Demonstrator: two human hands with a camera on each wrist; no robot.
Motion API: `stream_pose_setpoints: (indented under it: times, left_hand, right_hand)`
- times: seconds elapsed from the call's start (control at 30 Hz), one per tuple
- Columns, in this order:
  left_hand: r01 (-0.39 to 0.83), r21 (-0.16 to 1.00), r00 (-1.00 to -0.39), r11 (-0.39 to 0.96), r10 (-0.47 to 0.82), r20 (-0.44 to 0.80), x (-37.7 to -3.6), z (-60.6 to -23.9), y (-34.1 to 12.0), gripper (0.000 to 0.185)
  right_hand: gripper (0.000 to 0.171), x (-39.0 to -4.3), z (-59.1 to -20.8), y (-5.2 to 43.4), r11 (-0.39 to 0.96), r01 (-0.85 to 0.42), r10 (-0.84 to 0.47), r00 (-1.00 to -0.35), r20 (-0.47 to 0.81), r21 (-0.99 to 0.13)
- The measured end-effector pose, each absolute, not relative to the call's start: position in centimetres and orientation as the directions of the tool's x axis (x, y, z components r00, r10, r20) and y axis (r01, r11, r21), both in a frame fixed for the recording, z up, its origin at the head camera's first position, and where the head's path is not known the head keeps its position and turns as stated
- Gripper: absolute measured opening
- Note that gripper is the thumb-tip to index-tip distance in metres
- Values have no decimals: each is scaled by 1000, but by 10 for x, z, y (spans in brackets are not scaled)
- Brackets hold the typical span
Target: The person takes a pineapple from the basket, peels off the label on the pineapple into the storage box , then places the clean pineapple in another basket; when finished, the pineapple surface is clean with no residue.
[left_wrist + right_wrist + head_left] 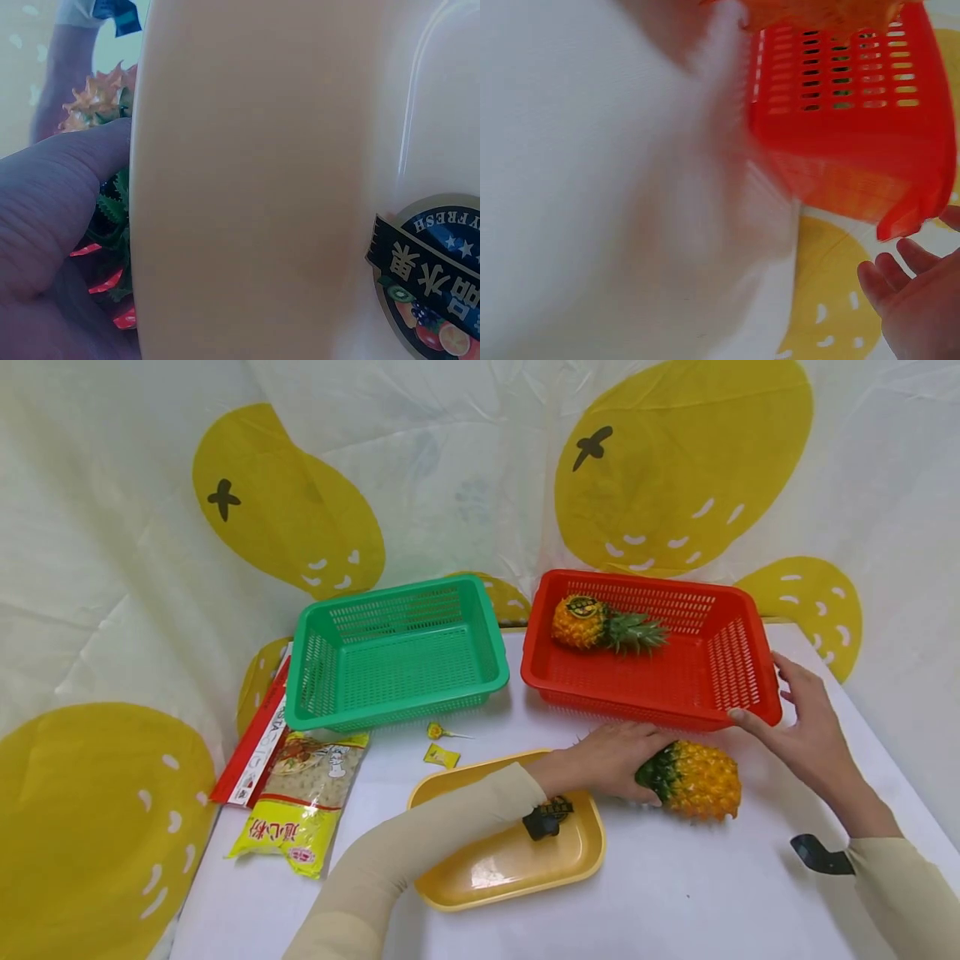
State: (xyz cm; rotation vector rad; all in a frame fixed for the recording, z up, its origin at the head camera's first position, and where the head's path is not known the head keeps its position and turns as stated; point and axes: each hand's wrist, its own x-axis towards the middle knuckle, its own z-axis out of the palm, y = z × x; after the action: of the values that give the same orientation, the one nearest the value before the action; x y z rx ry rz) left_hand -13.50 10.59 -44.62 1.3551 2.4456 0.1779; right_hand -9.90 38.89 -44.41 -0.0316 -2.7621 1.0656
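My left hand [626, 760] grips the green crown of a pineapple [705, 781] lying in front of the red basket [615, 697]. In the left wrist view, the thumb [97, 154] lies over its leaves, partly hidden by the wall of the yellow tray [255, 180]. Around the red basket's front right corner, my right hand [810, 727] has its thumb at the front rim and its fingers by the right side. Those fingers [889, 274] look loosely spread beside the corner in the right wrist view. Another pineapple [581, 622] lies inside the red basket.
Left of the red basket stands a green basket [397, 706]. A lollipop [437, 731] and a yellow wrapped candy [441, 756] lie before it. A yellow food bag [300, 810] and a red packet [255, 743] lie at the left. The yellow tray sits under my left forearm.
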Motion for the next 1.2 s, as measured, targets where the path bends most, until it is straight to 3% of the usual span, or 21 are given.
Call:
stream_pose_setpoints:
  times: [0.27, 0.7, 1.2]
  left_hand:
    - [780, 316, -489, 539, 842, -230, -136, -446, 106, 97]
    - [784, 370, -467, 499, 866, -179, -138, -445, 110, 92]
    - [793, 426, -439, 437, 893, -99, -135, -428, 114, 89]
  right_hand:
    - [103, -107, -464, 394, 697, -8, 65, -995, 75, -717]
    - [101, -110, -466, 396, 644, 65, 64, -997, -31, -762]
    - [101, -110, -475, 394, 601, 71, 90, -996, -20, -796]
